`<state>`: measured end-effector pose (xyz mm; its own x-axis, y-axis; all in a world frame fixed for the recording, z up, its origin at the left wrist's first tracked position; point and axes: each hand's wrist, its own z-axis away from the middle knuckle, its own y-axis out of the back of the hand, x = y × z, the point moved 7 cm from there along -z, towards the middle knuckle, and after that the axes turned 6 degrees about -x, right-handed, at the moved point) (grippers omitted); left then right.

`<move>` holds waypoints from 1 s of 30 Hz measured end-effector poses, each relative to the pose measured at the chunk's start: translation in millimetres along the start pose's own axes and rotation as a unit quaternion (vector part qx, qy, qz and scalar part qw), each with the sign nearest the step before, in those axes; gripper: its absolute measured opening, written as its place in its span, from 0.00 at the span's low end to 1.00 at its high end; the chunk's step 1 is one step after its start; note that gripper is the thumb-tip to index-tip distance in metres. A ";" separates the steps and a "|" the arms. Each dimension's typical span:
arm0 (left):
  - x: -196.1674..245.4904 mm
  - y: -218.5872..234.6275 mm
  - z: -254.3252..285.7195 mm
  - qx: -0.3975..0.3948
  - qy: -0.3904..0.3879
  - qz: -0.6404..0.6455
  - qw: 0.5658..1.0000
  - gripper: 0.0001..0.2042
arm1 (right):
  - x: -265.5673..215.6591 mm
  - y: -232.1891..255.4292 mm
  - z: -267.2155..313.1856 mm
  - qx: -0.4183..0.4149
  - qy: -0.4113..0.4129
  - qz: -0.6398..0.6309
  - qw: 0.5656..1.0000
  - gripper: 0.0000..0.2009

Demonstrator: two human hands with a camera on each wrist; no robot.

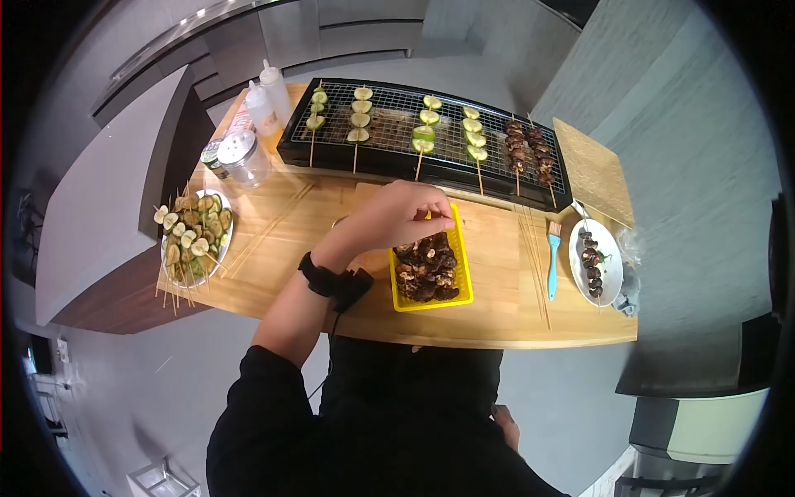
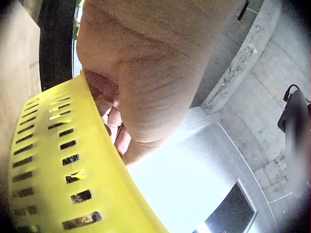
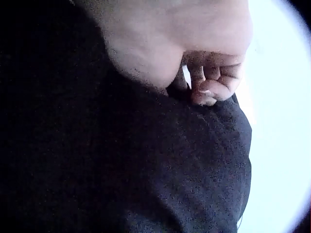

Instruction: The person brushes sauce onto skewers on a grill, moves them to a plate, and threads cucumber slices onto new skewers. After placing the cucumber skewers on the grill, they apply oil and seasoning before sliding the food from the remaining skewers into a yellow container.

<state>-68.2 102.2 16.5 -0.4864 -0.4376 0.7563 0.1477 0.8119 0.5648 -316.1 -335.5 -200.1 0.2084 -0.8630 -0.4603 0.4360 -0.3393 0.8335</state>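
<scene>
My left hand [image 1: 421,214] is over the far end of a yellow slotted plastic basket [image 1: 469,282], its fingers loosely curled and the thumb stretched along beside them. Nothing shows between those fingers. Dark brown chunks with pale bits [image 1: 426,269], like mushroom pieces, fill the basket. From the left wrist view, the palm is right at the basket's rim, which hides part of the fingers. My right hand [image 1: 507,427] hangs low at my side beside the black trousers [image 3: 194,160], its fingers loosely curled with nothing visible in them.
A black grill [image 1: 397,161] holds zucchini-slice skewers [image 1: 472,127] and brown skewers [image 1: 515,145]. To the left are a plate of skewers [image 1: 195,232], a glass shaker [image 1: 245,159] and squeeze bottles [image 1: 261,108]. A blue brush [image 1: 553,257], bare sticks [image 1: 534,265] and a white bowl [image 1: 609,248] lie right.
</scene>
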 end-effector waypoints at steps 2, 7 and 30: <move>0.6 -0.1 0.5 -0.003 0.009 -0.005 1.000 0.08 | 7.2 -5.2 6.8 0.003 -0.024 -0.051 0.998 0.20; 0.0 -1.8 0.6 -0.014 0.023 -0.002 1.000 0.08 | 74.9 -69.4 21.2 -0.073 -0.077 -0.143 0.984 0.21; -7.3 -0.2 0.4 -0.010 0.010 -0.006 1.000 0.09 | 63.4 -35.9 -4.6 -0.099 -0.239 0.042 0.965 0.21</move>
<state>-65.1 105.3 10.8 -0.4705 -0.4546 0.7563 0.1602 0.7989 0.5798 -314.5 -376.3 -260.7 -0.1570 -0.9745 -0.1601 0.6035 -0.2230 0.7655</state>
